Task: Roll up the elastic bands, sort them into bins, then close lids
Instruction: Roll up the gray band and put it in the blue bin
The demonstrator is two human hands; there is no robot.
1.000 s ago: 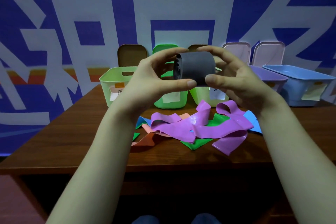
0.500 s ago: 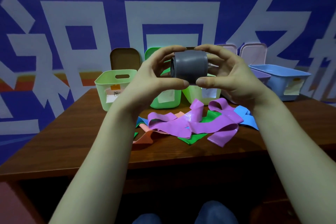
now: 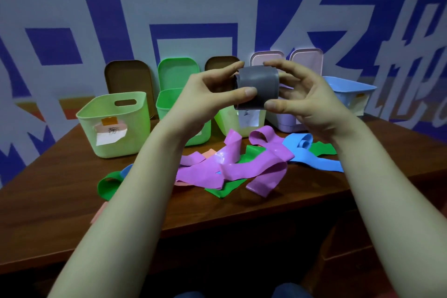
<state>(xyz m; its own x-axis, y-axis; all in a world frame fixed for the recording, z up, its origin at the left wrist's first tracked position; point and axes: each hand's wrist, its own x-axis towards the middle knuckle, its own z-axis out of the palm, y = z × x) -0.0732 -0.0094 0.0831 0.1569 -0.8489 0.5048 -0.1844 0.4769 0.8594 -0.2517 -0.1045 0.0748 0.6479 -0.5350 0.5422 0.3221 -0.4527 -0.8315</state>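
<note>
In the head view, both forearms reach forward over the bench [image 3: 60, 191]. The left hand [image 3: 205, 101] and the right hand [image 3: 307, 104] hold a rolled grey band [image 3: 257, 89] between them in the air, above the far middle of the bench. Each hand grasps one end of the roll, with the thumb pressed on its near side and the forefinger curled over its top.

A loose heap of bands lies flat on the bench below the hands. The purple bands [image 3: 232, 164] are on top in the middle, and a blue band [image 3: 314, 159] trails off to the right. A green band [image 3: 108, 185] curls at the left, partly hidden by the left forearm.

A row of open bins stands along the far edge. From left to right they are a pale green bin [image 3: 113, 123] with a paper label, a green bin [image 3: 169, 104], a second pale green bin [image 3: 227, 121], a lilac bin [image 3: 283, 121] and a blue bin [image 3: 350, 94]. The hands partly hide the middle bins.

The lids stand upright against the wall behind the bins. There is a brown lid [image 3: 129, 82], a green lid [image 3: 177, 72], a second brown lid [image 3: 220, 64] and two pink lids [image 3: 307, 60].
</note>
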